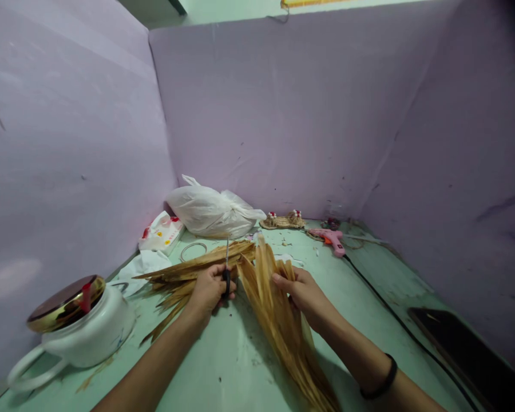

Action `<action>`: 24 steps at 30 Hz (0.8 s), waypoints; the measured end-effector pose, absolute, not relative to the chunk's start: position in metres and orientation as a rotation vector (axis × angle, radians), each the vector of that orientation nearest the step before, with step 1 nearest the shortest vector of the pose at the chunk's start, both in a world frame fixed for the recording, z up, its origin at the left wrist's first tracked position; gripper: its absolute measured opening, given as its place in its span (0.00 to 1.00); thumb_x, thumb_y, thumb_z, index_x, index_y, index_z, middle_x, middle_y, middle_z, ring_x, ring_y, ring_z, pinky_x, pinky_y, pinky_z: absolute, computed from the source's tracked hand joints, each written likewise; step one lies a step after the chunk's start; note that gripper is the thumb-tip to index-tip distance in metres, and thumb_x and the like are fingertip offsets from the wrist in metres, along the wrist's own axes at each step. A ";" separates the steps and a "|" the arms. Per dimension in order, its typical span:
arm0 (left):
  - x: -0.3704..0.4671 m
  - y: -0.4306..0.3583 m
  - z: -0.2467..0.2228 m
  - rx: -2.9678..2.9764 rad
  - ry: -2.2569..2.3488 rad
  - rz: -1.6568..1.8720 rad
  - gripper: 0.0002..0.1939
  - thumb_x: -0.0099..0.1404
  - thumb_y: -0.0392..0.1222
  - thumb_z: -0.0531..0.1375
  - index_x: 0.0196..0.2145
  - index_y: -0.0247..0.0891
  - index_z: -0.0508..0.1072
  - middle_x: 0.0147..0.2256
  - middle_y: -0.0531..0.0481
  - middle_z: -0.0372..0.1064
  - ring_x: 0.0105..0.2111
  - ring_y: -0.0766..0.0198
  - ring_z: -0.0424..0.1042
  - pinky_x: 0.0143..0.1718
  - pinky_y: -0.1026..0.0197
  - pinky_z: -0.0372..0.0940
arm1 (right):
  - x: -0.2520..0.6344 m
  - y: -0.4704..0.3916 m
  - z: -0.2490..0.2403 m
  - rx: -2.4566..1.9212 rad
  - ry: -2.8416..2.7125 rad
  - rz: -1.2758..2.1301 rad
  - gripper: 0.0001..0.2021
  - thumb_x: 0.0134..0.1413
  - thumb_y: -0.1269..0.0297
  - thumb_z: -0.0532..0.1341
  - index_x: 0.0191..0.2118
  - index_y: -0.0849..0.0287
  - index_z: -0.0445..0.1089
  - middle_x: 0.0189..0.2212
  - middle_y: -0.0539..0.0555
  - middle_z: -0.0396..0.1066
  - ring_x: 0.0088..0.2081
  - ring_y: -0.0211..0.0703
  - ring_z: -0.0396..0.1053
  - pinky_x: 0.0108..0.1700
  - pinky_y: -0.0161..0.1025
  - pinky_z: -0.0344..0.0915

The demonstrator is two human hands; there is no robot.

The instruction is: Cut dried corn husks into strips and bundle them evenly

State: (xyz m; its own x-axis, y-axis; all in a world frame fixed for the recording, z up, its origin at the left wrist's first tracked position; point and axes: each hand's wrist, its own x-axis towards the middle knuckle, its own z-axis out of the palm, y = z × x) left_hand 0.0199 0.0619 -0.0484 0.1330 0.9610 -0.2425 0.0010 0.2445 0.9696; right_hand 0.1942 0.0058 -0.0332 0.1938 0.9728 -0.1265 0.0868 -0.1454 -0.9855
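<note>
My left hand (212, 289) is closed round the dark handles of a pair of scissors (227, 274), whose thin blades point up and away from me. In my right hand (302, 292) is a bundle of dried brown husk leaves (278, 320), pinched between thumb and fingers near its upper end. The long leaves hang down toward the table's near edge. Just beyond and left of my left hand lies a pile of similar dried leaves (175, 292), partly hidden by that hand. The scissor blades are apart from the held bundle.
A white pot (90, 326) with a gold-rimmed round object (66, 303) on top stands left. At the back are a tied white plastic bag (214, 209), a tissue pack (162, 232) and a woven piece (283, 221). A pink glue gun (332, 239), its cord and a dark phone-like slab (467, 349) lie right.
</note>
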 end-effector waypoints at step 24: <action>0.001 0.059 -0.017 1.339 1.019 0.856 0.22 0.44 0.45 0.63 0.37 0.33 0.64 0.23 0.49 0.71 0.18 0.68 0.66 0.18 0.68 0.51 | 0.200 0.001 -0.033 -1.853 -1.694 0.388 0.05 0.48 0.66 0.52 0.26 0.57 0.62 0.22 0.50 0.66 0.26 0.39 0.60 0.28 0.34 0.49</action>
State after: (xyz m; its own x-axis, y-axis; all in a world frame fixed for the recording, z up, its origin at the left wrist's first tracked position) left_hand 0.0014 0.0595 -0.0169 0.3481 0.9330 -0.0908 0.0710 0.0703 0.9950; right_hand 0.1997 0.0005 -0.0326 0.1463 0.9739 0.1738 0.8008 -0.0134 -0.5987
